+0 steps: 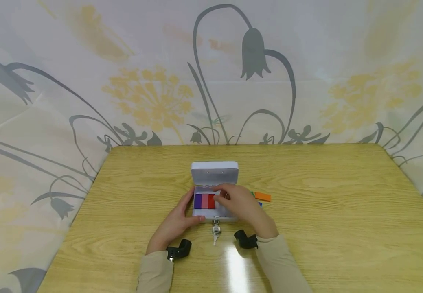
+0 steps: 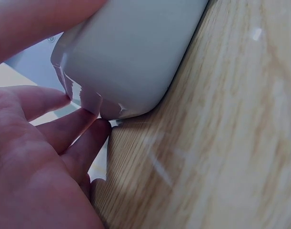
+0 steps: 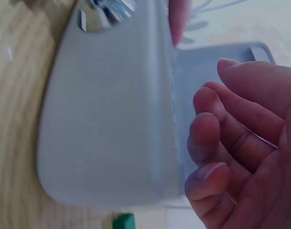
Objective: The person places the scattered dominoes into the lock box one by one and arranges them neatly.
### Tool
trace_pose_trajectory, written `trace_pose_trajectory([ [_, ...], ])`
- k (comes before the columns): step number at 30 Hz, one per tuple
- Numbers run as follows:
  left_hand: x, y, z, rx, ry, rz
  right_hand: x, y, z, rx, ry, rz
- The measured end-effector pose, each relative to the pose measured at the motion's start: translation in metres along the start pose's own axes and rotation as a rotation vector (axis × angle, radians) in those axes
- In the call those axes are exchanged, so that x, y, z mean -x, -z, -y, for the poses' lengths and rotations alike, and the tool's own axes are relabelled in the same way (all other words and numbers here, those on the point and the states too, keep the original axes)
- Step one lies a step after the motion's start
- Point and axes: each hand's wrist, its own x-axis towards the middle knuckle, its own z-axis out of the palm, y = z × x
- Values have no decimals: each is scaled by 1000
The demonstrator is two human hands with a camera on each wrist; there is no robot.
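Observation:
A white metal cash box stands with its lid raised. Inside, at the left, a purple block, a pink block and a red block lie side by side. My left hand grips the box's left front corner, thumb at the front edge; in the left wrist view its fingertips touch the side wall. My right hand hovers over the box's right part, fingertips beside the red block. In the right wrist view its fingers are loosely bent, thumb apart, with nothing visible between them.
Keys hang from the lock on the box's front. Right of the box lie an orange block, a green block and a blue block, the last mostly hidden by my right hand. A patterned cloth hangs behind the wooden table.

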Motion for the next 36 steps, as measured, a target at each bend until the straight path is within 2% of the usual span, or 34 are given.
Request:
trace_pose_trajectory([
  [12,0,1,1,6,29,-9,5,24,-12,-47,-45,-91],
  [20,1,1,0,14,30,-7,14,35,-23,-94,-106,-97],
  [30,0,-1,1,3,12,-4,22,45,-50,-125,-193,-101],
  [36,-1,-1,2,4,13,-3,26,50,-60,-106,-233,-95],
])
